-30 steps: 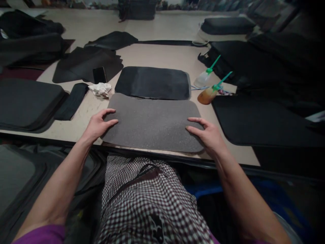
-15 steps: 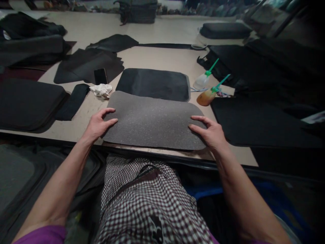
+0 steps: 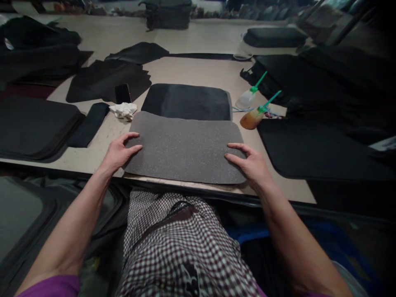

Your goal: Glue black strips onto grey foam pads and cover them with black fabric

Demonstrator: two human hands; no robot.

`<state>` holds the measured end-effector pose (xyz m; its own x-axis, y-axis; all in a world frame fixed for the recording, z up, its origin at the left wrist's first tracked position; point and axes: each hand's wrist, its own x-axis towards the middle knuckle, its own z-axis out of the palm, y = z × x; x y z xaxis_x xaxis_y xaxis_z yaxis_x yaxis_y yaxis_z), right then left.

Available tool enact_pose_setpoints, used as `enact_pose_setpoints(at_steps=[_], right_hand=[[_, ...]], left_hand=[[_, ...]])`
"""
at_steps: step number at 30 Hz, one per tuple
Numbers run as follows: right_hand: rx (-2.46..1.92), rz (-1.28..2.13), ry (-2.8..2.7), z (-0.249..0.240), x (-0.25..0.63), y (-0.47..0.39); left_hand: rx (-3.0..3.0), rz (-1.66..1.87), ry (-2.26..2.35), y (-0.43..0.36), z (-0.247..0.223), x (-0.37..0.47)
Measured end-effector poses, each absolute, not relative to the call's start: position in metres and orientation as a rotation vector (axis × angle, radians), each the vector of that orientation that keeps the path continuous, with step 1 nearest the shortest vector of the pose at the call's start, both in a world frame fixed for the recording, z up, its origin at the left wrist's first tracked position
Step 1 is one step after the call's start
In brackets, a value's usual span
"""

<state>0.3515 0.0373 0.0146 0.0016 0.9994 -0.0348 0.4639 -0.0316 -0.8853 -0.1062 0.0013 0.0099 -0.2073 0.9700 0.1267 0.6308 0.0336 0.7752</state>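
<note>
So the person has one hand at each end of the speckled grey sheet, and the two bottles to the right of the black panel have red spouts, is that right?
Not quite: the head view shows green spouts, not red, on the two bottles to the right of the black panel. The left hand and right hand are indeed at either end of the speckled grey sheet.

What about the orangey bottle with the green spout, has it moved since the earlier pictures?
No. The amber-filled bottle with a green spout has stayed in the same spot on the pale beige tabletop, beside the whitish bottle with a green spout.
</note>
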Motion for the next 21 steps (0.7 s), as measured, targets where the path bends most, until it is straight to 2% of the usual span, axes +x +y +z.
enact_pose_setpoints(at_steps=[21], right_hand=[[-1.539,0.965,-1.594,0.001,0.349,0.040]], left_hand=[[1.638,0.990,1.926,0.003,-0.001,-0.113]])
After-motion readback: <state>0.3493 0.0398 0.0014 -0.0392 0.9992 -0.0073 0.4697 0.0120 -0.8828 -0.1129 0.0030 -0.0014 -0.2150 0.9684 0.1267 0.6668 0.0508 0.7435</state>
